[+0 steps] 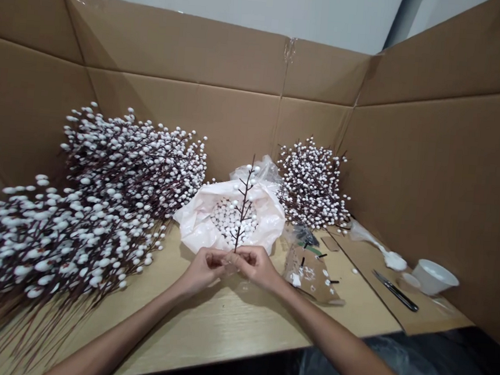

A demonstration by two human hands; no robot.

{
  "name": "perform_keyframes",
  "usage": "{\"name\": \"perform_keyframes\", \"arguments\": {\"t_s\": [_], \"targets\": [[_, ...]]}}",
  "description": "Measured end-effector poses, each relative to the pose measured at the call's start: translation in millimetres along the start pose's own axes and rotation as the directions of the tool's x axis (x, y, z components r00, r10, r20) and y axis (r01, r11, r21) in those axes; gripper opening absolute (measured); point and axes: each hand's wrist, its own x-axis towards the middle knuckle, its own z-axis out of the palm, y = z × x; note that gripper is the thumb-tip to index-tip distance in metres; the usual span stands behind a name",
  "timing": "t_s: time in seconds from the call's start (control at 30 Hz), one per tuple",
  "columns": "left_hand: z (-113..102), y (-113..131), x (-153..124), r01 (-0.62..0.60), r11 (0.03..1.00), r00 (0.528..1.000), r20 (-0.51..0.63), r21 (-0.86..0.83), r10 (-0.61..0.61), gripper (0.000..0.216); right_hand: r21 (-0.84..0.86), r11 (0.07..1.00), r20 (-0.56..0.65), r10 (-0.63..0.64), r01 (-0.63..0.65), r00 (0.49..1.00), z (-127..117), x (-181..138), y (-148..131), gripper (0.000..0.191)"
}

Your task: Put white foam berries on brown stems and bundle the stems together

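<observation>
My left hand (202,270) and my right hand (257,266) meet over the wooden table (229,320), fingers pinched together at the foot of a thin dark twig (243,207). The twig stands upright and carries a few white beads on its side branches. Right behind it lies a pale plastic bag (197,221), opened out, with a heap of loose white beads (225,220) inside.
A big pile of finished white-beaded branches (77,207) covers the left of the table. A smaller bunch (311,184) leans at the back right. A brown paper scrap (312,272), a dark tool (395,290) and a white bowl (433,276) lie to the right. Cardboard walls (431,168) enclose the table.
</observation>
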Motion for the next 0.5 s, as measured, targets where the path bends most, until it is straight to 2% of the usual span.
{"name": "perform_keyframes", "arguments": {"t_s": [0.17,0.3,0.37,0.43,0.5], "targets": [[-3.5,-1.3,0.2,0.007,1.000,0.999,-0.037,0.024,-0.006,0.025,0.026,0.999,-0.128,0.027,-0.024,0.991,10.6,-9.2,3.4,0.032],[-1.8,2.0,-1.0,0.010,0.999,0.998,-0.060,0.046,-0.007,0.028,0.036,0.997,-0.180,0.073,-0.068,0.981,5.8,-27.4,-0.6,0.047],[0.1,4.7,-1.9,0.027,0.999,0.996,-0.090,0.039,-0.023,0.030,0.018,0.992,-0.195,0.129,-0.128,0.972,-8.0,-40.3,-8.2,0.047],[1.8,7.2,-2.7,0.047,0.999,0.990,-0.134,0.019,-0.044,0.032,-0.025,0.984,-0.227,0.169,-0.179,0.959,-31.0,-54.2,-17.9,0.037],[2.9,8.7,-3.3,0.058,0.998,0.984,-0.169,0.001,-0.057,0.034,-0.070,0.977,-0.330,0.168,-0.201,0.929,-61.9,-68.0,-26.3,0.026]]}}
